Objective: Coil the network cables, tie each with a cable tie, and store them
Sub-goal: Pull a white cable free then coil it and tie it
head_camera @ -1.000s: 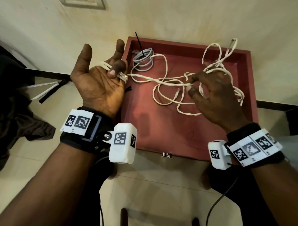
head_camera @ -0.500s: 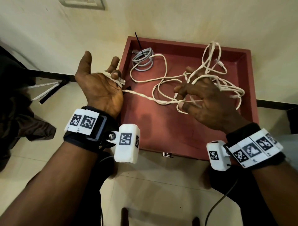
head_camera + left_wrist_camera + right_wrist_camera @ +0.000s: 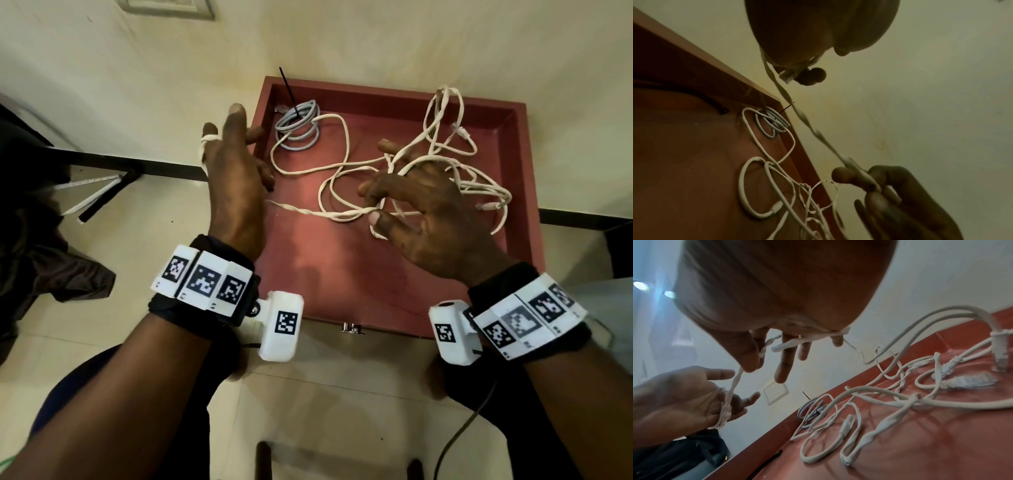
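Note:
A long white network cable (image 3: 346,164) lies tangled in the red tray (image 3: 342,274). One end is wound round the fingers of my left hand (image 3: 236,164), which is held edge-on over the tray's left rim. In the left wrist view a curled fingertip traps the cable's plug (image 3: 787,78) against the palm. From there a taut stretch (image 3: 308,211) runs to my right hand (image 3: 421,219), whose thumb and forefinger pinch the cable (image 3: 740,374) while loose loops drape over its spread fingers. A grey coiled cable (image 3: 298,126) with a black tie (image 3: 287,87) lies in the tray's far left corner.
The tray stands on a pale tiled floor against a cream wall. A metal latch (image 3: 351,328) sits on its near rim. A black bar (image 3: 106,195), white strips and dark cloth (image 3: 51,267) lie to the left. A dark wire (image 3: 459,428) trails from my right wrist.
My left hand has rolled from palm-up to edge-on, taking the cable round its fingers. My right hand has shifted nearer and left, and the tangle has moved with it.

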